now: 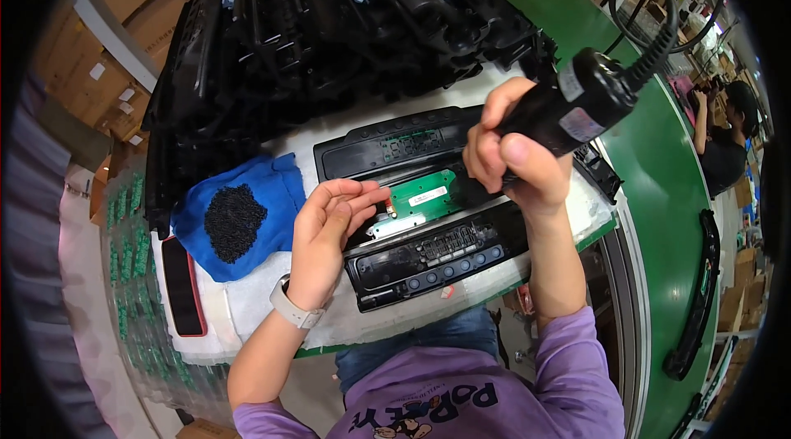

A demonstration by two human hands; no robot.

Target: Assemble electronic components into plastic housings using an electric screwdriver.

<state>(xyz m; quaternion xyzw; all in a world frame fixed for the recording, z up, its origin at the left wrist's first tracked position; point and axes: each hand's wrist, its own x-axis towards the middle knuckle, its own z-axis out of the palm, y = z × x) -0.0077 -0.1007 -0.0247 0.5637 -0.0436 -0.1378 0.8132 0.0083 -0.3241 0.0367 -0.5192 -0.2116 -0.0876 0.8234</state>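
Fingers of the right hand (531,165) wrap around a black corded power tool (562,112), which we see slanting above the bench (259,291), toward its right edge. Fingers of the left hand (325,221) are loosely curled, thumb a little apart, at the left end of a green circuit board (422,198); we cannot tell whether they touch it. The board appears to lie in a dark panel (468,193), inward from the near edge of the bench, with another black panel (387,273) between it and that edge. A blue cloth (284,184) bearing a heap of tiny black pieces (233,221) sits toward the left edge.

We judge the board light, stiff and fragile, best taken by its rim, clear of its components. The tool looks fairly heavy and smooth; we would grip it around the barrel and allow for the pull of its cable (657,49).

We cannot pick out the tool's working tip below the right hand, nor what the tiny pieces are; the black mouldings (329,68) piled along the far edge are too dark to separate.
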